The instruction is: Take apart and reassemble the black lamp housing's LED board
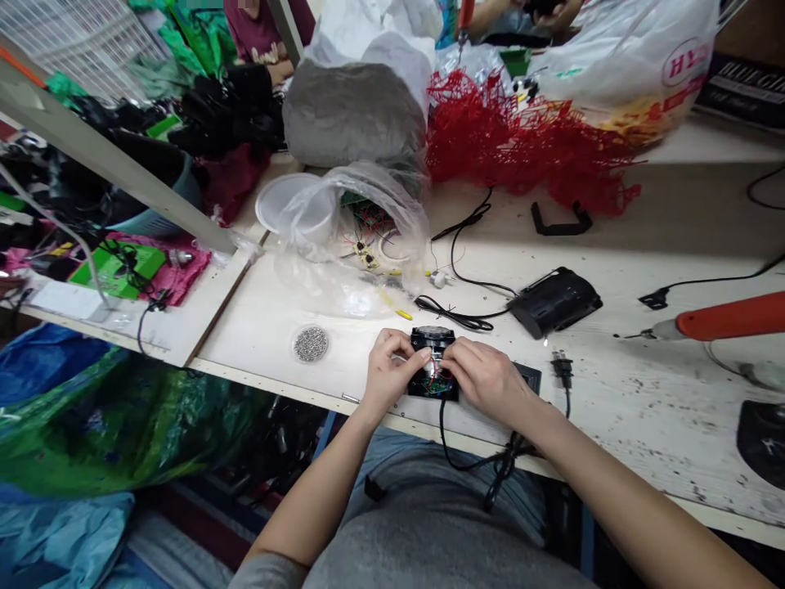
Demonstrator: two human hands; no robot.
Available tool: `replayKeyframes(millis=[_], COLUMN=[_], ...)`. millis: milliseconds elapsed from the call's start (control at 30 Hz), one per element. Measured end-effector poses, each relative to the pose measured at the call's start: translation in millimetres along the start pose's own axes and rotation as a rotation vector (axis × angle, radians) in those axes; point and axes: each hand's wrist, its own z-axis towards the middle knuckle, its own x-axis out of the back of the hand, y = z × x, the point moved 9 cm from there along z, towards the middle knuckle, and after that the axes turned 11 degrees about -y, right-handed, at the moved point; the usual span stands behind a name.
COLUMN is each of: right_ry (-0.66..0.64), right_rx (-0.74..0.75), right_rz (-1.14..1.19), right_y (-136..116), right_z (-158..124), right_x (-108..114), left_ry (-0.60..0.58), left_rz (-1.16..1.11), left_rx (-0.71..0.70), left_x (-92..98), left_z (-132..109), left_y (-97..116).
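Observation:
At the bench's front edge lies an open black electronic housing (419,384), with a green circuit board (437,384) and thin red wires inside. A round, clear-looking part sits at its far end. My left hand (392,372) is closed on the housing's left side, its thumb reaching over the inside. From the right, my right hand (491,380) pinches among the wires; its fingertips hide what is between them. A black cord (450,450) runs from the housing over the edge to a tied bundle. Partly under my right hand lies a flat black piece (531,378).
A round dish of small screws (311,343) stands to the left. Beyond are a black casing (555,301), a plastic bag (392,204) of wired boards and red netting (509,131). An orange electric screwdriver (729,317) and a plug (562,368) lie right. Other people sit opposite.

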Motion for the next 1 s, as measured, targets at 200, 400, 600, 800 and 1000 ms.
replayKeyframes(millis=[200, 400, 600, 800, 1000], right_ry=[0.04, 0.228, 0.136, 0.038, 0.074], right_rx=[-0.038, -0.114, -0.152, -0.232, -0.249], right_rz=[0.053, 0.146, 0.083, -0.017, -0.02], right_y=[2, -16, -48, -35, -22], right_z=[-6, -44, -45, -33, -35], right_x=[13, 44, 16, -1, -2], left_ry=[-0.012, 0.008, -0.167, -0.153, -0.15], left_rz=[0.033, 0.086, 0.435, 0.497, 0.474], left_rx=[-0.023, -0.124, -0.314, -0.348, -0.35], left_x=[0.3, 20.9, -2.6, -13.8, -11.8], left_z=[1, -36, -64, -60, -59], left_y=[1, 16, 34, 29, 27])
